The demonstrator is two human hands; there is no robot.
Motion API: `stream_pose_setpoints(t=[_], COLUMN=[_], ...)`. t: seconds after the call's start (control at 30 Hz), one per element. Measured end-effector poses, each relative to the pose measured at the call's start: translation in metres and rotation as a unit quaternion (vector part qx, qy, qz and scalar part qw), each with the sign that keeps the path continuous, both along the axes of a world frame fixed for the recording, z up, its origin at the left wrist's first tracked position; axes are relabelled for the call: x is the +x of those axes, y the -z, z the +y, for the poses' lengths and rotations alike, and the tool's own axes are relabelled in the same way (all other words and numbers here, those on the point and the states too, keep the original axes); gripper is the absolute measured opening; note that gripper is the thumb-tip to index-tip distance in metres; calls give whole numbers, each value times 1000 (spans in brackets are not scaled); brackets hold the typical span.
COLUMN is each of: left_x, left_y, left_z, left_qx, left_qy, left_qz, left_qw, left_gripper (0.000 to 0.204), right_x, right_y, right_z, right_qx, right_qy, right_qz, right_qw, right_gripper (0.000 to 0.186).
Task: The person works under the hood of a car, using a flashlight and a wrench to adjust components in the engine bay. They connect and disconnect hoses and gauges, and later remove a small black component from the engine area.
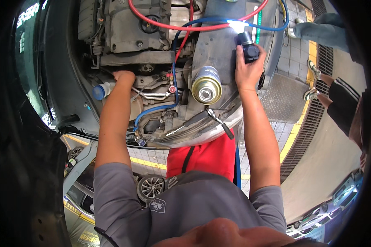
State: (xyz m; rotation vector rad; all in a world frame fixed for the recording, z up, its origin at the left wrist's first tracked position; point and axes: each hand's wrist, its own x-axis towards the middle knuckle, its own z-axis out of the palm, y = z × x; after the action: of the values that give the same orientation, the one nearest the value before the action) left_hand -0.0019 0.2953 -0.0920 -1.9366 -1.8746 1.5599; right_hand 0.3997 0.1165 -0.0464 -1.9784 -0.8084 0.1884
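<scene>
while the right hand (250,75) gripped a flashlight (250,52), long axis pointing ahead and slightly left, the left hand (125,77)'s grip was hidden.

Left grip (124,76), fingertips apparently hidden

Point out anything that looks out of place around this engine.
A loose tool with a black handle lies slanted on the car's near edge, close to a can; either might get knocked. Oddly, the lit flashlight in the right hand points away from the left hand. No spill shows.
</scene>
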Motion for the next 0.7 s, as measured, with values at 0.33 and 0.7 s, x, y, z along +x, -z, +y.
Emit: stream_pose_setpoints(t=[0.33,0.7], left_x=[3,7], left_y=[-4,-3], left_z=[-1,5], left_qx=[9,7], left_qy=[-8,-6], left_qz=[-5,-1], left_qw=[1000,1000], left_gripper=[43,43], right_x=[0,-1], right_y=[2,-1], right_z=[1,1], right_qx=[2,-5], right_qy=[-2,-1], right_qz=[18,16], right_qw=[1000,1000], right_gripper=[54,55])
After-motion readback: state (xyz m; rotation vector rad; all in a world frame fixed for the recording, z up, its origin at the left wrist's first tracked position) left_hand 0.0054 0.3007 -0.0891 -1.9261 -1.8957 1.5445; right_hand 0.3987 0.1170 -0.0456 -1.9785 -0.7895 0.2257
